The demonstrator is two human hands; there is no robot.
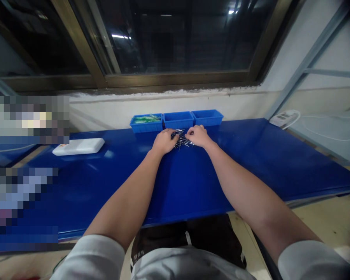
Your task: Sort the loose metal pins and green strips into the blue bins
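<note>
A loose pile of thin dark-and-silver rods (pixel 185 141) lies on the blue tabletop (pixel 177 182), too small to name more exactly. At the pile's left side, my left hand (pixel 164 140) curls its fingers around some of the rods, thumb toward the middle. From the right, my right hand (pixel 198 136) reaches over the pile's edge with thumb and fingers pinched together. Whatever is between those fingertips is hidden or too small to make out. Both hands rest close to the table surface, a short gap between them.
Behind the hands stand three blue bins: the left bin (pixel 147 126) with green-and-white contents, the middle bin (pixel 178 119) and the right bin (pixel 207 117). A white oblong case (pixel 79 146) lies left. At the far right corner is a white corded device (pixel 284 118).
</note>
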